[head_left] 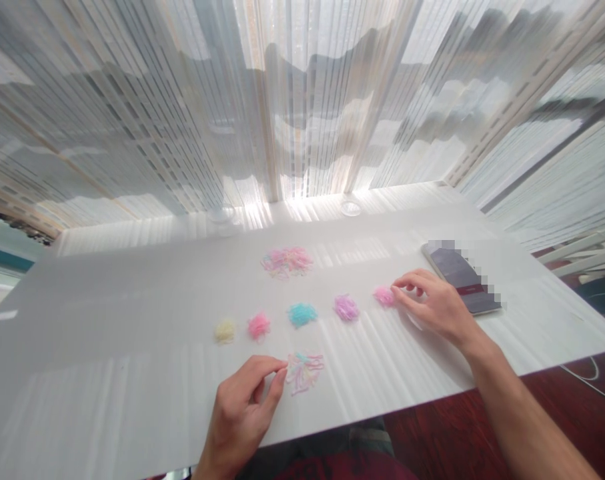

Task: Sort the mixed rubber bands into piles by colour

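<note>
Small thin coloured strips lie in piles on the white table. My left hand (247,400) has thumb and index fingertip pinched together at the left edge of a loose mixed pile (306,372); whatever is between them is too small to make out. At the far right of a row, my right hand (435,303) touches a bright pink pile (383,297) with its thumb and index finger close together. What those fingertips hold, if anything, is hidden. The row also has a yellow pile (225,331), a pink pile (259,325), a turquoise pile (302,314) and a purple pile (347,307).
Behind the row is a larger mixed, mostly pink pile (287,261). A dark notebook-like object (455,277) lies right of my right hand. Near the back edge of the table (132,280) is a small clear round item (351,209), with striped sheer curtains (302,100) beyond.
</note>
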Demonstrator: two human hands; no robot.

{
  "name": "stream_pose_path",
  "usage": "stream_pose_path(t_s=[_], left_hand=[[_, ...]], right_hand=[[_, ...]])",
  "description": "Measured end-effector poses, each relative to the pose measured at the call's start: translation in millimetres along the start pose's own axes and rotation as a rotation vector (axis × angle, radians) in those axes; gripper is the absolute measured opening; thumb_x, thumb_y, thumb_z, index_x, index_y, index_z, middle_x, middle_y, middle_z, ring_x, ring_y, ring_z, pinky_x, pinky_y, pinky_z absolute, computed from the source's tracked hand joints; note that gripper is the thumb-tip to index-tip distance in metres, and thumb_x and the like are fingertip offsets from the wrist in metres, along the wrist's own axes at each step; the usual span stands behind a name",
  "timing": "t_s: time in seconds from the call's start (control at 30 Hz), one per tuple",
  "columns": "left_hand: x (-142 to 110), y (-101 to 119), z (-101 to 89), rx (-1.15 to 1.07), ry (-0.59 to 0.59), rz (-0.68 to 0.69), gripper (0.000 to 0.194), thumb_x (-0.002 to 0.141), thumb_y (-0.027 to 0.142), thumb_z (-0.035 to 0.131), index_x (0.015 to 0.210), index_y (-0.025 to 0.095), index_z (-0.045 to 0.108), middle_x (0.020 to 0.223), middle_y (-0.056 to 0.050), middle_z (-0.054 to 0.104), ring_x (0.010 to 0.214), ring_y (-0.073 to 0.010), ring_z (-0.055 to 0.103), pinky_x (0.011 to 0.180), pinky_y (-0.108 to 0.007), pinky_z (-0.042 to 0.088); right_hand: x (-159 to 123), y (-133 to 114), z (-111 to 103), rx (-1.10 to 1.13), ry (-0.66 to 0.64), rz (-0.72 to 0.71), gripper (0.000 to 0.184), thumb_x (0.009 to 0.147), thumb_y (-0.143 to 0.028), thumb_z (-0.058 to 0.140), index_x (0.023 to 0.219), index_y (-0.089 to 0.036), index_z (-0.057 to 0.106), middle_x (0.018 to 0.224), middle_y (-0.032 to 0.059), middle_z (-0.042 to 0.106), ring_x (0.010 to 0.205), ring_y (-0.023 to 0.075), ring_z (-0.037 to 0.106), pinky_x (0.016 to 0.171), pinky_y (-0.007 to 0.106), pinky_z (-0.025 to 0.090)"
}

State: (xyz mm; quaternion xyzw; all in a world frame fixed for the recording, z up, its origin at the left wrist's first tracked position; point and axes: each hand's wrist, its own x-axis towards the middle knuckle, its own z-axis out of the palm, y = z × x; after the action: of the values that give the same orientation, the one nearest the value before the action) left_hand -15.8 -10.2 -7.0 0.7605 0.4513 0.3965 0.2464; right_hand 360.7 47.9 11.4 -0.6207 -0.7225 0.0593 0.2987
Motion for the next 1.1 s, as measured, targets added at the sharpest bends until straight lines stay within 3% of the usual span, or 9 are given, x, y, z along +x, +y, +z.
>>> stream_pose_path(t_s=[0.27, 0.47, 0.87, 1.1], left_hand=[[-1, 0, -0.3, 0.002, -0.015, -0.02, 0.008, 0.099, 0.019, 0.065, 0.102, 0.022, 0.071, 0.084, 0.001, 0.074, 0.056, -0.0087, 0.058, 0.053, -0.019, 0.047], [0, 1, -0.7, -0.004, -0.018, -0.029, 0.008, 0.098, 0.02, 0.066, 0.1, 0.022, 0.073, 0.083, 0.0, 0.075, 0.055, -0.0093, 0.057, 0.052, -0.019, 0.047], [-1, 0, 0.5, -0.015, -0.041, -0.04, 0.009, 0.1, 0.02, 0.064, 0.1, 0.021, 0.073, 0.083, -0.001, 0.075, 0.057, -0.0101, 0.057, 0.055, -0.02, 0.048], [-1, 1, 0.9, -0.027, -0.055, -0.075, 0.013, 0.101, 0.022, 0.062, 0.098, 0.02, 0.074, 0.084, -0.002, 0.076, 0.058, -0.0109, 0.059, 0.054, -0.021, 0.048]], right_hand=[[3, 3, 3, 0.036, -0.022, 0.101, 0.025, 0.101, -0.038, 0.054, 0.099, -0.024, 0.074, 0.099, 0.0062, 0.075, 0.078, 0.0219, 0.071, 0.07, 0.036, 0.06], [3, 3, 11, 0.086, -0.129, -0.113, 0.031, 0.098, -0.044, 0.064, 0.121, -0.025, 0.072, 0.126, 0.0097, 0.073, 0.117, 0.0307, 0.069, 0.1, 0.05, 0.058], [2, -2, 17, 0.104, 0.07, -0.192, 0.017, 0.097, -0.031, 0.066, 0.111, -0.026, 0.073, 0.108, 0.0078, 0.075, 0.099, 0.0269, 0.073, 0.09, 0.044, 0.061], [2, 0, 20, 0.125, 0.027, -0.109, 0.011, 0.095, -0.03, 0.063, 0.094, -0.026, 0.073, 0.097, 0.006, 0.076, 0.091, 0.0263, 0.073, 0.086, 0.044, 0.062]])
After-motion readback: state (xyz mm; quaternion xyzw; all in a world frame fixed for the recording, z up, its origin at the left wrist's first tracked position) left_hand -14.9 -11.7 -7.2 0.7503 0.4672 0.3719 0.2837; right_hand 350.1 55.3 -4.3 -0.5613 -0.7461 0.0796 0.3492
